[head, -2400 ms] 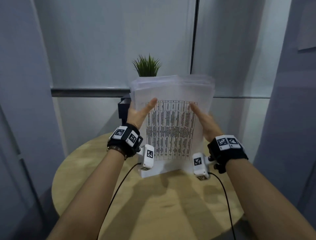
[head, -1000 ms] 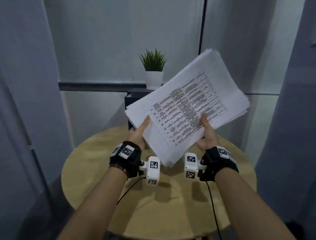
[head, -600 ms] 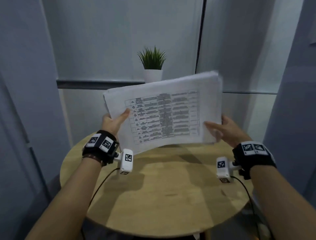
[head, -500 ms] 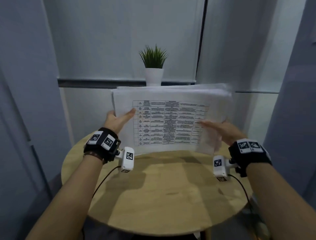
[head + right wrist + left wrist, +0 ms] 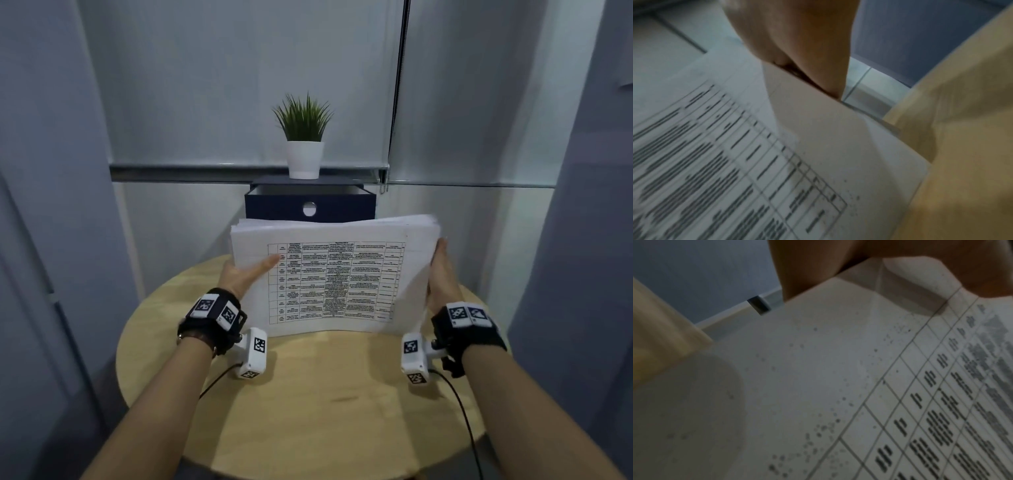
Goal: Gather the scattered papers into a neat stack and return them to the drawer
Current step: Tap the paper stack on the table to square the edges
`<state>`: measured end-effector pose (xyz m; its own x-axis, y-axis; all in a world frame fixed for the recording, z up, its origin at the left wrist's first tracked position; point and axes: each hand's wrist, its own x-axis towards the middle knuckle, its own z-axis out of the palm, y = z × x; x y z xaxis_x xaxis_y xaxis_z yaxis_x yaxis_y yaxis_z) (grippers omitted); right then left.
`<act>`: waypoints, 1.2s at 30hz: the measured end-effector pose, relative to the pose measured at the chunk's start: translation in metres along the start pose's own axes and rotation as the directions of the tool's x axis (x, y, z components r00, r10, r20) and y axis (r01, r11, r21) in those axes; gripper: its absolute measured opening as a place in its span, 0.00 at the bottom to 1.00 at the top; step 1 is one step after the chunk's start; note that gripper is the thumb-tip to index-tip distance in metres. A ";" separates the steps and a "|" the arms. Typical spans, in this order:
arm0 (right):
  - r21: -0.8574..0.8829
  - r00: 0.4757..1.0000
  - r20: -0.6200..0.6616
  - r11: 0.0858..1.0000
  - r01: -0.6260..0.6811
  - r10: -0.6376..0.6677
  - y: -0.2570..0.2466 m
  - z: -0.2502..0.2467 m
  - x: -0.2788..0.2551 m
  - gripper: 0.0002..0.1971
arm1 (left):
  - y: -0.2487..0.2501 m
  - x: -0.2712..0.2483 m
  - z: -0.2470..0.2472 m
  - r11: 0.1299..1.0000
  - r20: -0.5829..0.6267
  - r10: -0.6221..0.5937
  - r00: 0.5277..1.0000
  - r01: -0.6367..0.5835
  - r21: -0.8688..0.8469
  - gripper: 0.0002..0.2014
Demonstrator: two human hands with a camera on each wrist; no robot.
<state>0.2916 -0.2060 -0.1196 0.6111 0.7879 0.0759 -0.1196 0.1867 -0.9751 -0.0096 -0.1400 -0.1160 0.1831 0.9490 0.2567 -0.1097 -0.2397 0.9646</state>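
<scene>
A round light-wood table (image 5: 308, 411) lies under and nearer than the grip. Beyond the grip a pale roller blind (image 5: 239, 85) covers the window, its grey bottom rail (image 5: 188, 168) above grip height, a dark pull cord (image 5: 397, 85) hanging to its right. Blue-grey wall panels (image 5: 44, 205) flank both sides. Light is dim, cool and even

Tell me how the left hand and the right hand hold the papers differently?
The left hand lays its thumb flat across the front of the paper stack; the right hand presses edge-on against the stack's side. Left sits lower on its side, right reaches near the top corner. Both wear black wrist straps.
</scene>
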 end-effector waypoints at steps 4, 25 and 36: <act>-0.054 0.999 0.023 0.998 -0.027 0.028 -0.003 0.011 -0.004 0.43 | -0.007 0.009 -0.004 1.000 -0.008 -0.023 1.000 0.023 0.007 0.42; -0.095 0.902 -0.398 0.986 0.139 -0.166 -0.024 0.044 0.008 0.23 | 0.031 0.036 0.012 0.994 -0.404 0.106 0.908 -0.096 0.045 0.11; -0.248 0.987 -0.016 0.957 0.149 -0.158 -0.022 0.015 0.017 0.39 | 0.026 0.037 0.009 0.994 -0.356 0.111 0.928 -0.097 0.058 0.11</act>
<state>0.2929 -0.1874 -0.0934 0.6344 0.7394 0.2255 0.1705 0.1508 -0.9738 0.0031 -0.1126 -0.0805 -0.1900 0.9269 0.3236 -0.0704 -0.3417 0.9372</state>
